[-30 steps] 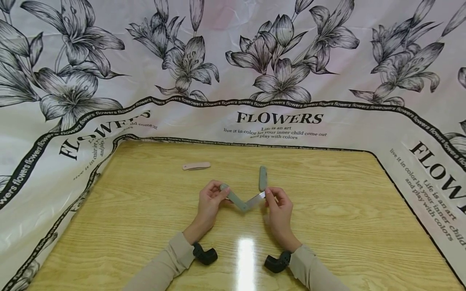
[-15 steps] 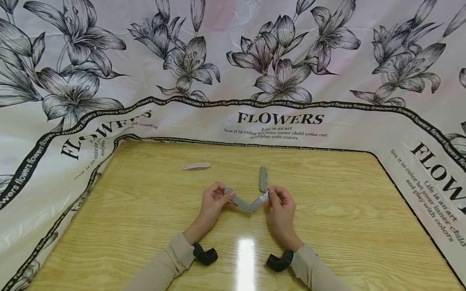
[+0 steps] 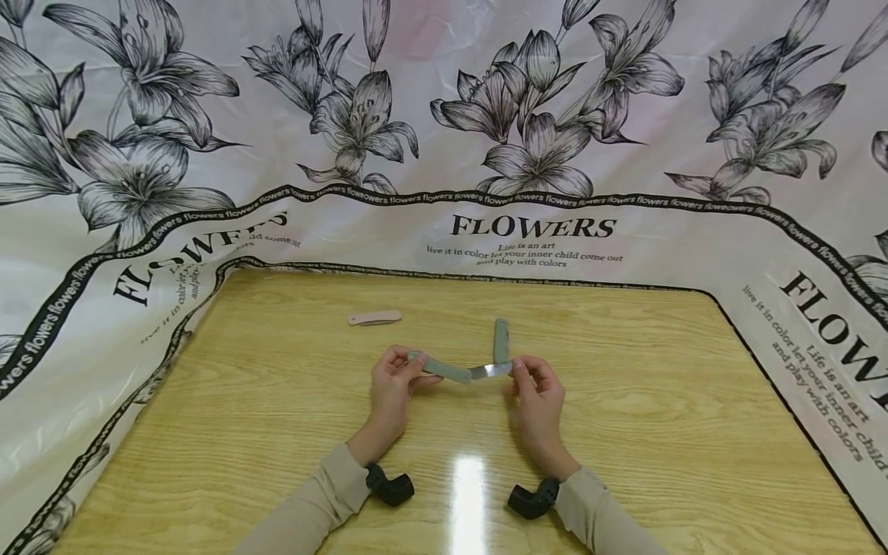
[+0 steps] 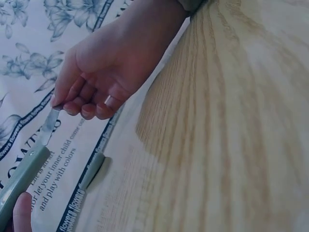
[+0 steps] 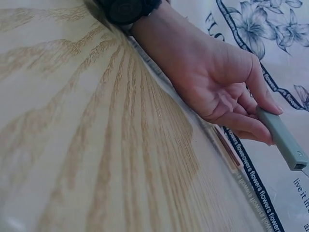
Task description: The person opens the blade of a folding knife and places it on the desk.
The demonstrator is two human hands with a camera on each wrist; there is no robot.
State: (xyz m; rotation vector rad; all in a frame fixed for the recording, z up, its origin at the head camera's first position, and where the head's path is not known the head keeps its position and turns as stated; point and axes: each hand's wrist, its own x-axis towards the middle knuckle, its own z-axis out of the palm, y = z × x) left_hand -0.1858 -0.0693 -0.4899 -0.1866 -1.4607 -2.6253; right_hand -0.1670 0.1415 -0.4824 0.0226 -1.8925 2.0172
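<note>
Right hand (image 4: 104, 63) pinching blade (image 4: 49, 126) of green knife (image 4: 30, 164) — left thumb (image 4: 22, 213) against handle (image 4: 17, 182) — second green knife (image 4: 91, 170) on table (image 4: 217, 125).

I have my hands over the middle of the yellowish, flat wood-grain tabletop (image 3: 624, 385): left hand (image 3: 391, 391), right hand (image 3: 538, 399). Between them stretches a slim grey-green folding knife (image 3: 451, 373), its handle (image 3: 442, 370) at my left and its metal blade (image 3: 489, 371) reaching right. Just beyond the blade, a narrow grey-green folded knife (image 3: 501, 339) lies lengthwise away from me on the tabletop, its near end close to my right hand. Farther back and left, behind my left hand, a slender pale-pink folded knife (image 3: 375, 317) lies crosswise on the tabletop. A white, flower-printed sheet (image 3: 694, 247) stands behind the tabletop and runs along its left and right sides.
</note>
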